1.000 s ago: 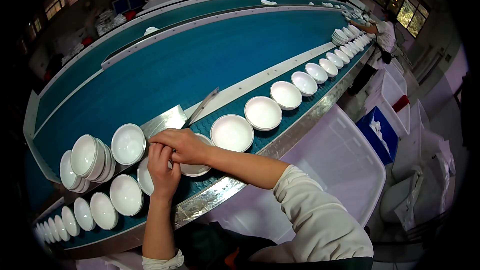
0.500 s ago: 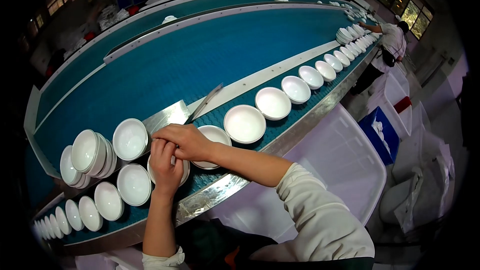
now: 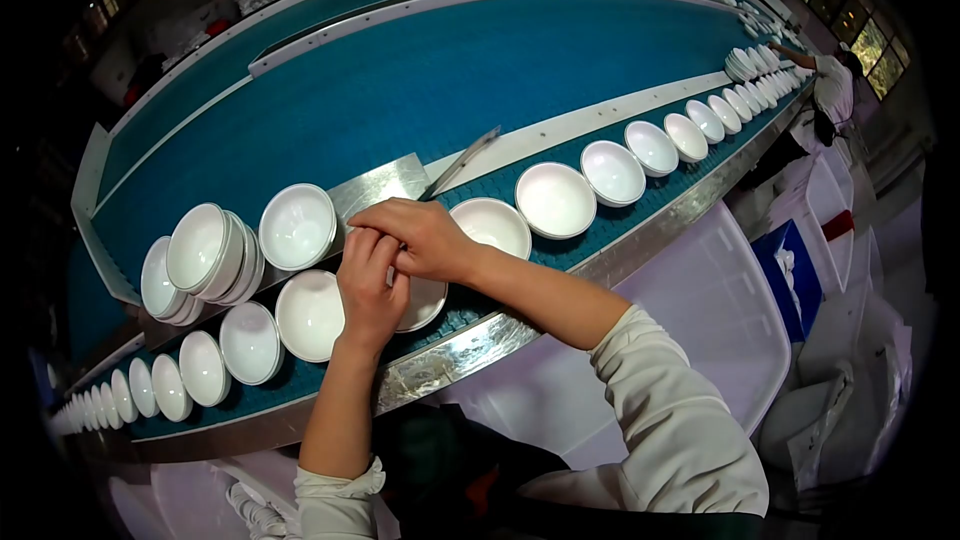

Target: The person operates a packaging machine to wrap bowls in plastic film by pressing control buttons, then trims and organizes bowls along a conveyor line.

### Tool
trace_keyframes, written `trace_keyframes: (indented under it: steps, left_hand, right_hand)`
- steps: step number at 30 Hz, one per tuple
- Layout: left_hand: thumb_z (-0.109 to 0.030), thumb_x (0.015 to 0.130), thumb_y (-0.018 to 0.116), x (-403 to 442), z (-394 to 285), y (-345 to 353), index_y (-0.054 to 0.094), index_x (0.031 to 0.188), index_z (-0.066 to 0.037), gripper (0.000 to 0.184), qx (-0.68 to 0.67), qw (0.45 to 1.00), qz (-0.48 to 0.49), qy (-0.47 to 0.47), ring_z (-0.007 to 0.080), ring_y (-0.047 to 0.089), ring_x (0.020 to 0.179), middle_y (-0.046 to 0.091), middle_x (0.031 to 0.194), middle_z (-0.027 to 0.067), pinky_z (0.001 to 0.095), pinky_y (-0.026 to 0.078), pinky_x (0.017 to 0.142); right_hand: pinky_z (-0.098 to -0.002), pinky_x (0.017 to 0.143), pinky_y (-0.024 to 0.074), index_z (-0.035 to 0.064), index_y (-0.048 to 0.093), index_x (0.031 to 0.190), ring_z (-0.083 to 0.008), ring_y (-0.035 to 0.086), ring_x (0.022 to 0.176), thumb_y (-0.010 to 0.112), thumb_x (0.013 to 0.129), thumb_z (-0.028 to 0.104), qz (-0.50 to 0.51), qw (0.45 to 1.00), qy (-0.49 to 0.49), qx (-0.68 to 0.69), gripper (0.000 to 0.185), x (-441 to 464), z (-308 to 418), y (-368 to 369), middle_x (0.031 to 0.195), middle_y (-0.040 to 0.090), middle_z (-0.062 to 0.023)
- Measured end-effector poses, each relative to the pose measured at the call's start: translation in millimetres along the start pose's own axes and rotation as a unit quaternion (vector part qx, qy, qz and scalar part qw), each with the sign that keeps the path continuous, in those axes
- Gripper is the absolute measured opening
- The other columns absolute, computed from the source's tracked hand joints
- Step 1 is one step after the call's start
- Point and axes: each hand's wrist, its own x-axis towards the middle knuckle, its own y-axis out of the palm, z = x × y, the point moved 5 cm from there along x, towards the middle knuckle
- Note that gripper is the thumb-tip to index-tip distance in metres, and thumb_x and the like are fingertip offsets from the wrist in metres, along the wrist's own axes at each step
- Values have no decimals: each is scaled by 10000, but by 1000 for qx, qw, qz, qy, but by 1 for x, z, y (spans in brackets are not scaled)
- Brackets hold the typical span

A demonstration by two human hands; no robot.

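My left hand (image 3: 370,285) and my right hand (image 3: 432,238) are together above the front row of white bowls. The right hand lies partly over the left, its fingers bent and pressed together. Left-hand fingers are curled beneath it; anything between them is hidden. Just below the hands, one bowl (image 3: 424,306) is partly covered by them. To their left a single bowl (image 3: 298,227) rests on a metal plate (image 3: 395,178), next to stacked bowls (image 3: 200,248). In the front row, another bowl (image 3: 310,316) sits left of my left wrist.
A wide blue-green conveyor belt (image 3: 370,90) stretches beyond the row. A thin flat blade-like strip (image 3: 465,162) sticks up by the plate. The metal edge (image 3: 450,360) runs before me, with a white bin (image 3: 690,310) and a blue crate (image 3: 785,275) at right. A co-worker (image 3: 835,90) stands far right.
The whole view has shifted, so the bowls and belt appear higher and further right. My hands stay joined in nearly the same place beside the plate.
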Motion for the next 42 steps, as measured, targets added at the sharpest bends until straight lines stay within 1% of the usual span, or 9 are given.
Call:
trace_keyframes:
  steps: [13,16,18,22,24,30,33,40,42]
  left_hand:
    - [80,613,572,3,-1,-1,567,908,6,304,1,1000,3,-11,344,514,868,538,910,151,396,432,714]
    - [77,642,570,2,0,0,562,931,18,295,3,1000,10,-2,323,511,857,538,930,152,360,423,723]
    - [77,640,572,3,0,0,560,925,19,291,1,1000,7,-3,324,513,849,539,925,153,362,424,716]
    - [76,640,573,4,0,0,559,923,20,289,5,1000,3,1,326,515,837,540,919,153,364,426,709]
    - [72,642,576,4,0,0,559,923,19,287,5,1000,1,6,328,517,829,541,914,154,365,428,704]
    - [78,615,576,5,0,0,562,900,14,292,5,1000,2,-4,349,519,862,540,909,159,398,435,723]
    - [66,642,579,6,-1,-1,553,922,19,285,9,1000,7,4,331,511,845,537,919,158,369,421,720]
    - [66,643,575,6,0,0,548,921,21,282,6,1000,4,3,328,509,843,533,910,154,368,420,721]
    - [63,645,573,7,-1,0,550,920,21,279,6,1000,1,3,327,509,835,532,908,153,367,421,717]
  right_hand:
    - [-318,710,510,63,596,1025,-243,627,849,616,668,53,-9,1000,-17,4,358,2,0,-1,958,640,-81]
    - [-319,712,510,61,595,1025,-244,626,854,612,672,58,-4,1000,-13,6,354,4,4,-3,962,639,-82]
    - [-354,699,500,48,592,973,-298,607,811,585,616,17,-31,999,-14,30,359,5,6,-5,889,625,-108]
    - [-356,700,500,47,592,974,-297,607,812,586,618,18,-28,999,-17,30,357,5,5,-7,891,625,-109]
    - [-323,716,509,56,592,1028,-254,624,852,614,680,69,-4,1000,-10,9,349,5,3,-5,960,637,-90]
    - [-320,705,509,55,595,1019,-256,625,841,618,673,61,-17,999,-27,10,347,5,1,-4,943,639,-89]
    - [-349,708,498,43,595,972,-291,608,812,585,619,21,-29,999,-20,32,354,6,3,-5,889,628,-104]
    - [-347,706,500,44,596,972,-286,611,815,589,617,27,-21,999,-20,25,356,7,3,-6,891,628,-103]
    - [-323,695,508,63,596,1014,-257,623,831,605,675,61,-14,1000,-20,10,339,7,4,-7,937,638,-88]
